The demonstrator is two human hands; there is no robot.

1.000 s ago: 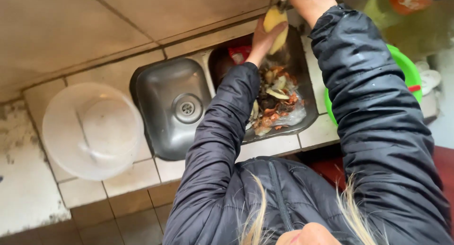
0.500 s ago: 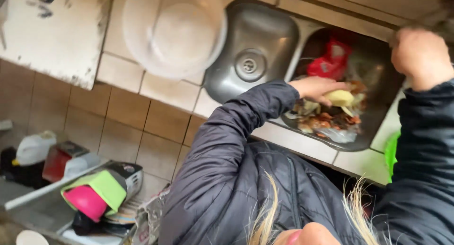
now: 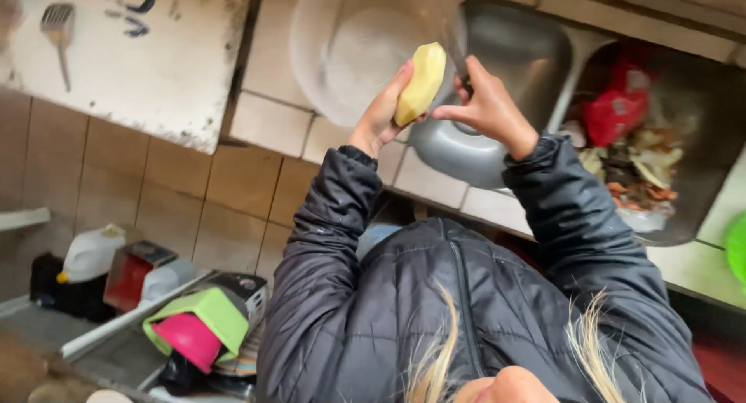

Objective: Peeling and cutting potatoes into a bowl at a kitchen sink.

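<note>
The left hand (image 3: 381,111) holds a peeled yellow potato (image 3: 420,83) up over the clear bowl (image 3: 350,53) on the table. The right hand (image 3: 486,108) is closed on something thin; I cannot tell what. Best to hold the potato tight and turn it slowly.

The peeled potato (image 3: 420,83) looks pale yellow, smooth and slightly moist, a matt waxy surface with no skin left. Just behind it, the bowl (image 3: 350,53) is translucent plastic, cloudy and softly glossy. Right of the potato, the sink (image 3: 505,45) is brushed metal with a dull sheen. The counter (image 3: 268,123) below the bowl is glazed tile, worn, with rough grout lines. The jacket (image 3: 435,302) under the potato is quilted synthetic cloth, dark, with a faint satin shine. Far below left of the potato, a pink cup (image 3: 186,339) and a green container (image 3: 210,310) are smooth matt plastic.
</note>
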